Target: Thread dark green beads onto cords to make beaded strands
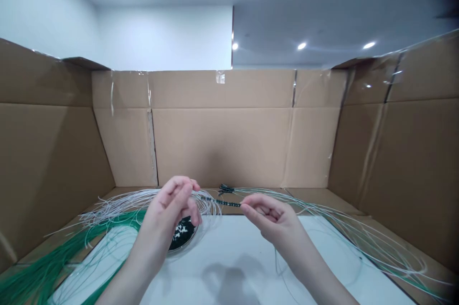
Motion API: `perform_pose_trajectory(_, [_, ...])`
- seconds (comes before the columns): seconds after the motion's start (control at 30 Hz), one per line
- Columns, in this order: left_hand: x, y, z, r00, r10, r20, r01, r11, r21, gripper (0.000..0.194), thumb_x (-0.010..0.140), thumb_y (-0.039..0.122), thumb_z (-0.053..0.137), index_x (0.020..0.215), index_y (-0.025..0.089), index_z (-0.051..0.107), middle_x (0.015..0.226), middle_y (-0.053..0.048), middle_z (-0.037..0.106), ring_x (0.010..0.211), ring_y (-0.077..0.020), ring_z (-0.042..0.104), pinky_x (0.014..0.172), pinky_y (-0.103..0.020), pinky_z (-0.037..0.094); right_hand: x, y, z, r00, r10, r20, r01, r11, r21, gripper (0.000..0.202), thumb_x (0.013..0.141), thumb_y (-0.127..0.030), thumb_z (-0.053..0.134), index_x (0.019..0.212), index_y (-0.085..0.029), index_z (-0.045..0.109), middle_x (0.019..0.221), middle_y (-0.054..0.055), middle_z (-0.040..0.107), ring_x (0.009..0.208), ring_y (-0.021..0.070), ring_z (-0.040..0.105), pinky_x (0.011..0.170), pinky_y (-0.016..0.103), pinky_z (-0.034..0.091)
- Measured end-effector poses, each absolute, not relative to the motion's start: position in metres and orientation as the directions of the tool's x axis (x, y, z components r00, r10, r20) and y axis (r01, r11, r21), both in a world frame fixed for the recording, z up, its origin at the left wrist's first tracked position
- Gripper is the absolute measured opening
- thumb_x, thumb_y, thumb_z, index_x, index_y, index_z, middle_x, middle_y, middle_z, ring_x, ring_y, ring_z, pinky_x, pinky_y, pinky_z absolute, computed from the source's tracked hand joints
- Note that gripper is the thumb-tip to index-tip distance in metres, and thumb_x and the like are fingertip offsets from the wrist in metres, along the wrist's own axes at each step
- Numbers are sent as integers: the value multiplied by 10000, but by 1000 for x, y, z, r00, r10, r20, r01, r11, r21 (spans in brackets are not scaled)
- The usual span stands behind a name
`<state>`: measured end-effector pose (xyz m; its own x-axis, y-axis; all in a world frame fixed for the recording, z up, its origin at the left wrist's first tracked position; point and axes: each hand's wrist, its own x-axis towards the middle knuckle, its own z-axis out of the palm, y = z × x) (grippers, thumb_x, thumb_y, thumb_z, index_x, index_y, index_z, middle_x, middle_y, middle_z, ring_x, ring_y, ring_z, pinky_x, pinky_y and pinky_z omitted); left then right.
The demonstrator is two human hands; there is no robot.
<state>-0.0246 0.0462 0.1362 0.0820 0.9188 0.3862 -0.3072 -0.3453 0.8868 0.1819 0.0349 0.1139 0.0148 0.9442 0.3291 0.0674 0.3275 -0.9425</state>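
Note:
A short strand of dark green beads (229, 203) stretches almost level between my two hands. My right hand (270, 214) pinches its right end between thumb and index finger, the other fingers curled in. At the strand's left end my left hand (175, 202) is closed, thumb and index finger together; its fingers partly hide that end. Beneath the left hand stands a round dish (182, 235) of small dark beads, partly covered by the hand and wrist. Thin threads (281, 266) hang down below my right hand.
White threads (125, 202) and a bundle of green threads (46, 257) lie at left. Bead-ended strands (225, 189) lie at the back, their pale threads (358, 223) trailing right. Cardboard walls (222, 147) enclose the white work surface (222, 252) at the back and sides.

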Motion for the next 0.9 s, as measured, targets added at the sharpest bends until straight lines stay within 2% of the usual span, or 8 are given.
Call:
perform_pose_trajectory(0.1, [-20, 44, 132, 160, 872, 462, -358, -385, 851, 274, 768, 334, 830, 965, 230, 670, 992, 11, 645, 462, -42, 555, 526, -230, 505, 180, 32, 117, 34, 960, 278, -12, 278, -960, 402, 718, -575, 776, 747, -186, 676, 571, -80, 284, 522, 95, 170, 456, 237, 114])
perform_pose_trajectory(0.17, [-20, 45, 130, 216, 860, 462, -356, -371, 858, 356, 722, 263, 869, 1016, 254, 670, 1024, 1, 638, 516, -58, 607, 541, -217, 512, 180, 28, 120, 52, 968, 245, -61, 248, -967, 397, 705, -562, 788, 752, -186, 671, 566, -96, 248, 518, 87, 130, 458, 240, 94])
perform_pose_trajectory(0.23, [-21, 48, 127, 243, 849, 468, -347, -375, 860, 341, 728, 237, 866, 1014, 261, 681, 1039, -6, 634, 562, -70, 629, 561, -215, 522, 181, 25, 123, 69, 973, 222, -93, 228, -969, 401, 682, -554, 806, 746, -183, 669, 564, -104, 233, 519, 83, 118, 466, 244, 83])
perform_pose_trajectory(0.37, [-26, 56, 125, 260, 793, 551, -357, -451, 818, 74, 828, 285, 791, 888, 259, 756, 900, 22, 629, 536, -62, 595, 599, -235, 547, 182, 22, 127, 83, 976, 201, -113, 210, -971, 422, 633, -553, 841, 712, -177, 668, 550, -109, 229, 523, 79, 123, 475, 243, 74])
perform_pose_trajectory(0.47, [-29, 58, 125, 272, 768, 580, -381, -467, 798, 34, 830, 300, 790, 811, 271, 793, 787, 42, 627, 508, -59, 593, 575, -216, 533, 181, 21, 127, 79, 976, 204, -116, 212, -970, 436, 613, -563, 853, 710, -181, 667, 543, -110, 222, 529, 81, 121, 477, 243, 71])
perform_pose_trajectory(0.63, [-29, 57, 123, 445, 762, 471, -354, -333, 874, 134, 797, 352, 814, 752, 228, 788, 758, 23, 613, 542, -97, 645, 620, -256, 559, 184, 22, 128, 77, 972, 223, -86, 230, -969, 397, 648, -538, 843, 724, -191, 665, 536, -113, 221, 508, 75, 117, 470, 245, 83])
perform_pose_trajectory(0.8, [-14, 56, 111, 669, 669, 323, -299, -155, 942, 233, 755, 400, 838, 701, 192, 747, 909, -32, 606, 814, -187, 695, 826, -363, 593, 194, 26, 127, 63, 958, 280, -7, 281, -960, 388, 646, -546, 832, 719, -200, 671, 514, -107, 267, 480, 77, 165, 435, 234, 132])
perform_pose_trajectory(0.9, [-5, 54, 102, 767, 595, 239, -255, -59, 965, 247, 758, 393, 836, 699, 180, 724, 1008, -83, 670, 895, -220, 701, 852, -396, 594, 197, 27, 126, 24, 946, 322, 38, 321, -946, 346, 681, -517, 816, 719, -198, 688, 513, -97, 303, 475, 80, 182, 431, 242, 145])
